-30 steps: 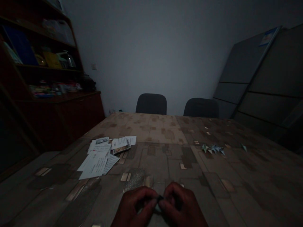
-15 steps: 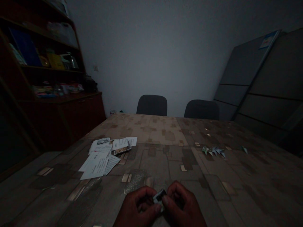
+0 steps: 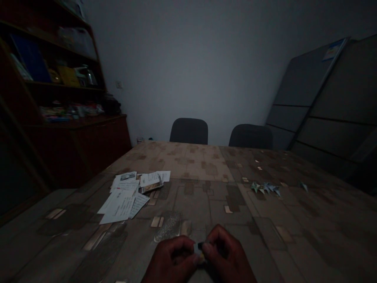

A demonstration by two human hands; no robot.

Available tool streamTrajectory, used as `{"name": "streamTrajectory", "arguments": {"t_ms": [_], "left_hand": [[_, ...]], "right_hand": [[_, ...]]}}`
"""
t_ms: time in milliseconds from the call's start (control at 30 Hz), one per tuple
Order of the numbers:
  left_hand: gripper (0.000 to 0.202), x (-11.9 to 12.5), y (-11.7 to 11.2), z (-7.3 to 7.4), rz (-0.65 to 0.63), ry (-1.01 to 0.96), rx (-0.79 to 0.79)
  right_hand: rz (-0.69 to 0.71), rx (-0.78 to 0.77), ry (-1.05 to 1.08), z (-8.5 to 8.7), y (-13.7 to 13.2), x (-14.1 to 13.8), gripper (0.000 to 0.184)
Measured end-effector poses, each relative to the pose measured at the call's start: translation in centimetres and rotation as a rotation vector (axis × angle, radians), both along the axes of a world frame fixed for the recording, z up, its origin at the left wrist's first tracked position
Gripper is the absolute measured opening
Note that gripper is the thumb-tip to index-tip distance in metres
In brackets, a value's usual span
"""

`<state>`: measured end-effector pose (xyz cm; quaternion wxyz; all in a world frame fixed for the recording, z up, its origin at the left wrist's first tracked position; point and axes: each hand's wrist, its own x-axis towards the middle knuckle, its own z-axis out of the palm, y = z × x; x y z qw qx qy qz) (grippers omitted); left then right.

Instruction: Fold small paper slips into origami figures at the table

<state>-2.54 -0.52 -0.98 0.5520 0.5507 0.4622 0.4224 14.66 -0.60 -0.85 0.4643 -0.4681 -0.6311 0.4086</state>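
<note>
In dim light, my left hand [image 3: 173, 261] and my right hand [image 3: 226, 255] meet at the near edge of the table [image 3: 206, 165]. Both are closed, pinching a small folded piece of paper [image 3: 198, 248] between thumbs and fingertips. Only a sliver of the paper shows between the fingers. A row of small folded paper shapes [image 3: 265, 188] lies on the table to the right, with one more folded shape [image 3: 303, 186] further right. A spread of white paper sheets [image 3: 126, 196] lies to the left.
Two dark chairs [image 3: 188, 131] [image 3: 251, 136] stand at the table's far side. A wooden shelf unit [image 3: 59, 98] full of items fills the left wall. Grey panels [image 3: 324, 102] lean against the right wall.
The paper piece showed more between my fingers half a second ago; now my fingertips have closed over it and less shows. My hands have stayed in place.
</note>
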Motion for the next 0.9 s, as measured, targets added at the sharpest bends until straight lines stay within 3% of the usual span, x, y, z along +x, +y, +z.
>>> {"name": "streamTrajectory", "arguments": {"t_ms": [200,367,500,600,800,900], "left_hand": [[0.013,-0.4,0.5,1.0,0.077,0.031,0.015],[0.015,-0.8,0.1,1.9,0.059,0.304,0.354],[0.014,-1.1,-0.2,1.3,-0.008,0.397,0.522],[0.015,-0.9,-0.2,1.2,-0.038,0.404,0.510],[0.010,-0.3,0.1,1.6,0.029,0.291,0.205],[0.012,-0.3,-0.1,1.6,0.030,0.348,0.317]], "right_hand": [[0.005,0.016,-0.086,0.4,-0.3,0.0,0.024],[0.039,0.164,-0.266,0.9,-0.1,0.5,0.005],[0.072,0.396,-0.331,1.2,0.1,0.3,0.007],[0.072,0.484,-0.328,1.2,0.1,0.2,0.009],[0.052,0.464,-0.406,0.4,0.0,0.7,0.012],[0.087,0.581,-0.480,0.4,0.3,0.8,0.011]]}}
